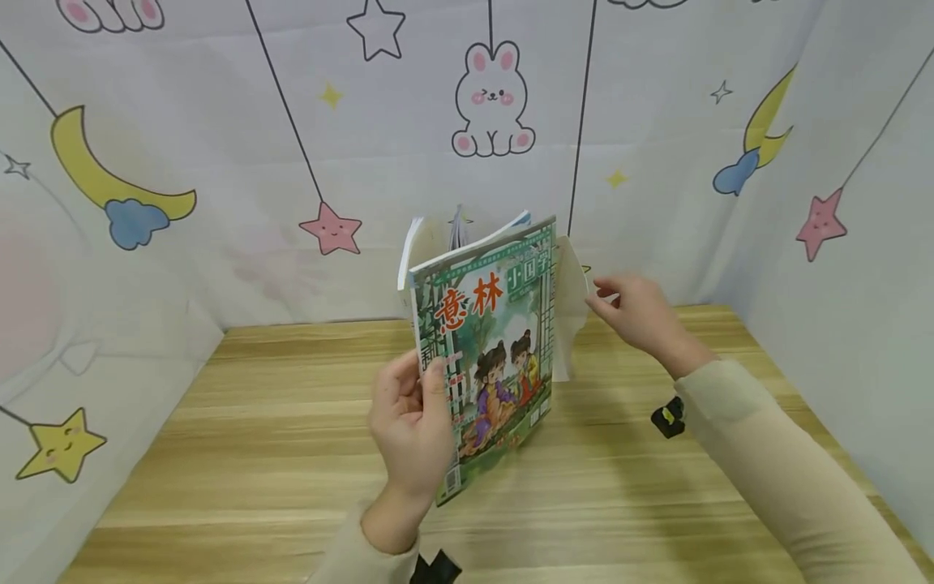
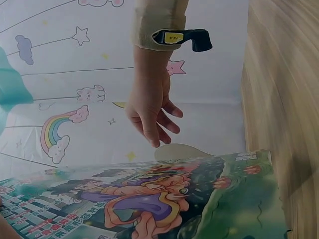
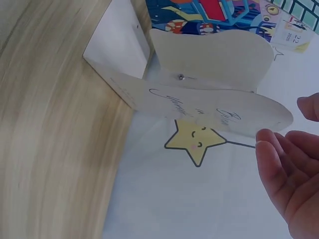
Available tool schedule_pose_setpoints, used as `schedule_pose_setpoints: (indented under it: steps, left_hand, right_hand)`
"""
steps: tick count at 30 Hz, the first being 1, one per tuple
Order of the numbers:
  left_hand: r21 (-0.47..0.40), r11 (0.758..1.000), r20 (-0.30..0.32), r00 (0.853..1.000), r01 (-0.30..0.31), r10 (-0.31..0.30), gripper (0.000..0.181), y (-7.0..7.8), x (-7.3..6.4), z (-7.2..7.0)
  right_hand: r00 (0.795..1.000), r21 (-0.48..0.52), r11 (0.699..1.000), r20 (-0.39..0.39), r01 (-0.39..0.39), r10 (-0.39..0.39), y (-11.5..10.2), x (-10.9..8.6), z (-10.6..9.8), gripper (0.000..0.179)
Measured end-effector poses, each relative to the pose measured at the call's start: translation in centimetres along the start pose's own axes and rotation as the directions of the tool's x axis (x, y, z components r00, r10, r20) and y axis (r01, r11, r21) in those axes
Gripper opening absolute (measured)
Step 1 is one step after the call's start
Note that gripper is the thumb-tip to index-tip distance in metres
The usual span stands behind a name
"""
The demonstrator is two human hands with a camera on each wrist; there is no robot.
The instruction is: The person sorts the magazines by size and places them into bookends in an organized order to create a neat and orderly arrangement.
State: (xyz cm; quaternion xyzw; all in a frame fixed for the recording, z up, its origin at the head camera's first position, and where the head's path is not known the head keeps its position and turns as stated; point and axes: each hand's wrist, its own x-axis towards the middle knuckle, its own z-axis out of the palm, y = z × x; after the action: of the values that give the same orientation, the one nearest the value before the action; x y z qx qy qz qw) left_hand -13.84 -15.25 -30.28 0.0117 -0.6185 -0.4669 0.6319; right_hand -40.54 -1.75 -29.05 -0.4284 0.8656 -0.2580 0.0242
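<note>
My left hand (image 1: 412,422) grips a green-covered magazine (image 1: 503,349) by its left edge, the thumb on the front cover. The magazine stands upright and tilted, its cover showing two drawn children and red characters. Behind it is a cream-coloured book rack (image 1: 569,312), partly hidden by the magazine. My right hand (image 1: 642,316), holding nothing, is at the outer edge of the rack's right side panel. In the right wrist view, the fingers of the right hand (image 3: 299,174) are relaxed beside the rounded end of the scribbled side panel (image 3: 199,107).
Loose-looking pages (image 1: 457,227) stick up behind the magazine. A colourful printed cover (image 3: 209,17) shows beyond the rack in the right wrist view. The wooden table (image 1: 292,454) is bordered by a white curtain (image 1: 409,138) with cartoon prints. Black wrist mounts sit at both sleeves.
</note>
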Motion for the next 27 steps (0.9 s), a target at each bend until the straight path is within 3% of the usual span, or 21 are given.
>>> schedule_pose_setpoints:
  steps: [10,27]
  left_hand:
    - [0.047,0.998,-0.012,0.999,0.035,-0.035,0.015,-1.3,-0.2,0.9]
    - [0.026,0.995,-0.03,0.995,0.095,-0.094,0.011,-2.5,-0.8,3.1]
  right_hand:
    - [1.0,0.055,0.999,0.019,0.001,-0.002,0.0,0.4,1.3,0.039]
    - [1.0,0.105,0.994,0.006,-0.007,0.006,-0.1,0.4,1.7,0.028]
